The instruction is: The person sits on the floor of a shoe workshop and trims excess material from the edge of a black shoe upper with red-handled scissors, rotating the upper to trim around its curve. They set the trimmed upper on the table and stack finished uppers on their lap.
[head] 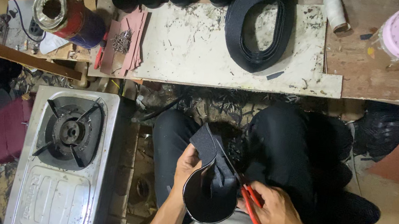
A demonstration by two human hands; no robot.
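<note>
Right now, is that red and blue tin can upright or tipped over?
Tipped: the tin can lies on its side, open mouth facing the camera.

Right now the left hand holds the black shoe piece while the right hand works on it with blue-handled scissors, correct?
Not quite: the scissors have red handles, not blue, as the head view shows. The rest stands: the left hand holds the black shoe piece while the right hand works on it with the scissors.

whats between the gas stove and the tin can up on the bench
In the head view, a brown wooden slat crosses between the gas stove and the tin can.
</note>
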